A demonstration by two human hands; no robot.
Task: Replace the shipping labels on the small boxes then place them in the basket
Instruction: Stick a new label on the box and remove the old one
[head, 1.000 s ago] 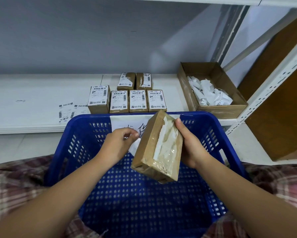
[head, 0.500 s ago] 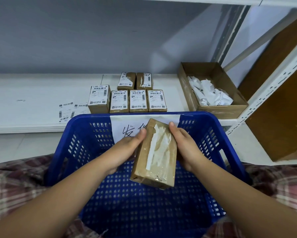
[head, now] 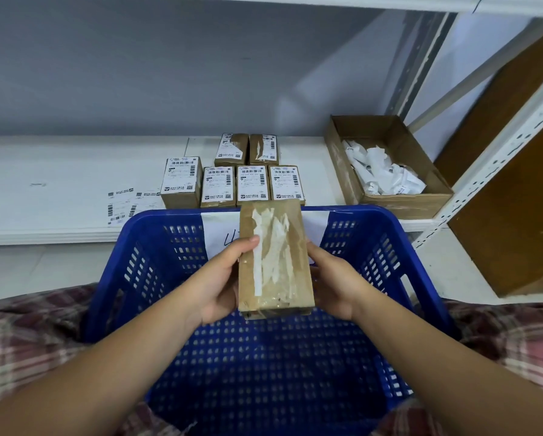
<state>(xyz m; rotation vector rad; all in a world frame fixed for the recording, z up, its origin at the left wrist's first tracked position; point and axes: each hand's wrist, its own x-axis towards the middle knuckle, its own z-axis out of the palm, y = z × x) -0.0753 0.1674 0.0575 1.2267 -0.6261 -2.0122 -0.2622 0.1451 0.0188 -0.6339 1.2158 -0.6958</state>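
Over the white shelf (head: 75, 190) and the blue basket (head: 386, 262) on the lap, we had a bare small box (head: 275, 272) held above the basket's open middle, long axis pointing away, not resting on anything.

- cardboard tray (head: 339, 171), right of the shelf, held crumpled label scraps (head: 380, 171).
- Six labelled boxes (head: 253, 185) sat on the shelf just beyond the basket's far rim, two of them behind the front four.
- Left hand (head: 220, 287) gripped the box's left side, thumb on the top face, fingers curled under.
- Right hand (head: 333, 287) gripped the right side the same way, fingers hidden behind.
- Fresh label sheets (head: 128, 204) lay flat left of the boxes.
- Torn white residue (head: 270, 247) streaked the top face under glossy tape.

Risks, as we judged them:
- a new label laid over that residue could wrinkle or lift at the ridges;
- dropping the box in now would put an unlabelled one in the basket;
- reaching for the sheets could clip the leftmost labelled box beside them.

Room: the basket floor looked empty, with its walls well apart from both hands. The far rim sat close to the front row. Shelf space left of the sheets was open.
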